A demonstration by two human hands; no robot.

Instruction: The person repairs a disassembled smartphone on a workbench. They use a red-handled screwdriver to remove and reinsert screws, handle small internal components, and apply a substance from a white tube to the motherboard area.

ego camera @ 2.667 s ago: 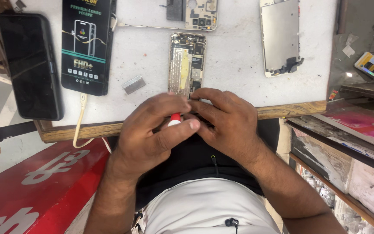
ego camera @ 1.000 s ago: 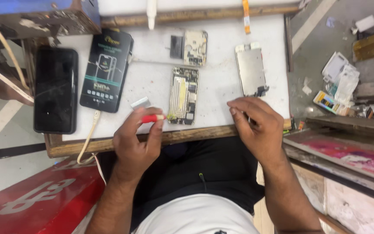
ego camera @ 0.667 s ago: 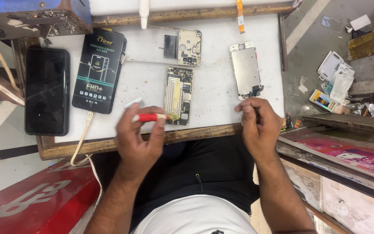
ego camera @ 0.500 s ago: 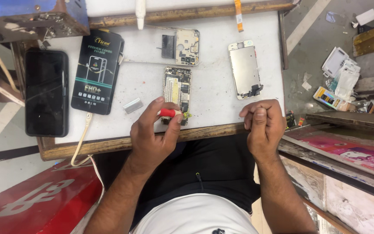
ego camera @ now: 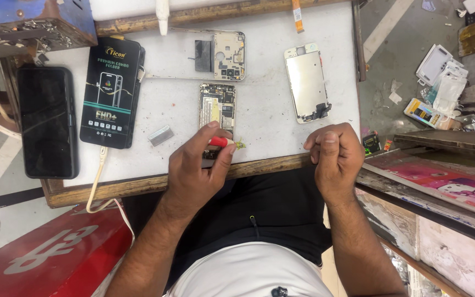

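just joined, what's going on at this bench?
A person is at a white worktable with a phone taken apart on it. The left hand pinches a small red-handled tool over the near end of an opened phone body. The right hand is curled closed above the table's front edge; whether it holds anything cannot be seen. A detached screen panel and another phone frame lie further back, with a black box and a dark phone at the left.

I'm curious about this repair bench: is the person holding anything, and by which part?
The left hand pinches a small red-handled tool by its handle, over the open phone body. The right hand is closed in a loose fist; whether it holds anything cannot be told.
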